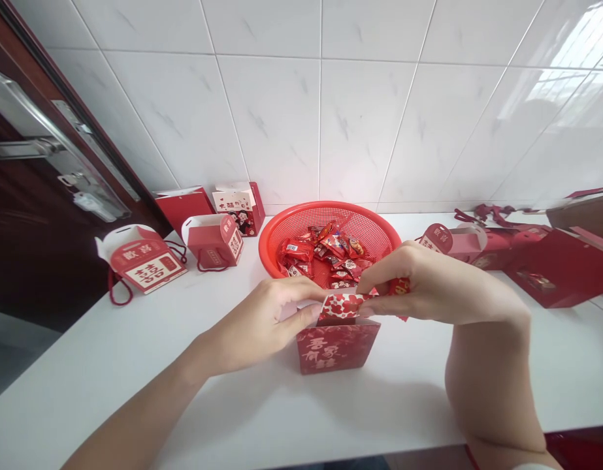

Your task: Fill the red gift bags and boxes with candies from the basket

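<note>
A red paper box (336, 349) with pale characters stands upright on the white table, its top open. My left hand (276, 318) pinches the left side of a red and white patterned flap (341, 307) at the box's top. On the flap's right side are the closed fingers of my right hand (413, 284). A shiny red wrapper with gold marks (400, 286) shows among the right fingers. Behind the box, a red plastic basket (330, 207) holds several wrapped sweets (333, 251).
Several red gift boxes stand at the back left, including a handled one (147, 261) and a smaller one (215, 243). More boxes (558, 267) are at the right. A tiled wall (360, 124) rises behind the table (223, 418); a dark door (17, 196) is at the left.
</note>
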A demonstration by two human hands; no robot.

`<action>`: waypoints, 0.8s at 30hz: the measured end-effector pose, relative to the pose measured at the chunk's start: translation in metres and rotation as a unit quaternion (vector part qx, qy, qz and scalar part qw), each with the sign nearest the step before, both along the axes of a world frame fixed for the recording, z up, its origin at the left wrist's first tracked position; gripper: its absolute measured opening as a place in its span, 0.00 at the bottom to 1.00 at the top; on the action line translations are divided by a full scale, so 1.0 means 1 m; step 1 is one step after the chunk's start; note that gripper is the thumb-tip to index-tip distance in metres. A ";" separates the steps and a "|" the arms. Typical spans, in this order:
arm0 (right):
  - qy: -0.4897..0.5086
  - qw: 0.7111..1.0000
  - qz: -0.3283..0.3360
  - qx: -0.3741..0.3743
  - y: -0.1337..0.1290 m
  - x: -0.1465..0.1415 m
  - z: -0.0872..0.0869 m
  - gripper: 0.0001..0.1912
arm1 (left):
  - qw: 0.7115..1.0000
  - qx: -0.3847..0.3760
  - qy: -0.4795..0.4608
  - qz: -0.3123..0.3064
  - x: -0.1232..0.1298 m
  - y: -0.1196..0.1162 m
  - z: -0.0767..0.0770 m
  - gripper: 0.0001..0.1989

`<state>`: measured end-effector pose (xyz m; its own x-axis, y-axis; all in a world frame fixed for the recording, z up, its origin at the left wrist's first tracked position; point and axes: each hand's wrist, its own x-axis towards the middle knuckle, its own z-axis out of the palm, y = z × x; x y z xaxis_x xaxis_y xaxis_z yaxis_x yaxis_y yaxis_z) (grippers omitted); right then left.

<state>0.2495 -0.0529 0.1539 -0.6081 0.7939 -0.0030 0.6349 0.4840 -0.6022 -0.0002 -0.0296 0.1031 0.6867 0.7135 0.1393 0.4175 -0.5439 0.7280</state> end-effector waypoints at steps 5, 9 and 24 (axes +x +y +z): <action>-0.022 1.000 0.003 0.021 0.004 -0.009 -0.005 0.16 | 0.999 -0.031 -0.005 -0.011 0.000 0.007 -0.003 0.18; -0.058 0.998 0.010 0.026 0.007 -0.016 -0.010 0.14 | 0.998 -0.053 0.015 -0.029 -0.004 0.010 0.000 0.24; -0.081 0.997 0.006 -0.007 0.008 -0.015 -0.008 0.07 | 0.995 -0.026 0.058 -0.078 -0.013 0.016 0.000 0.26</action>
<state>0.2348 -0.0451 0.1459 -0.6077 0.7862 -0.1125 0.7188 0.4842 -0.4989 -0.0127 -0.0133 0.1033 0.7987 0.6013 0.0196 0.4132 -0.5719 0.7087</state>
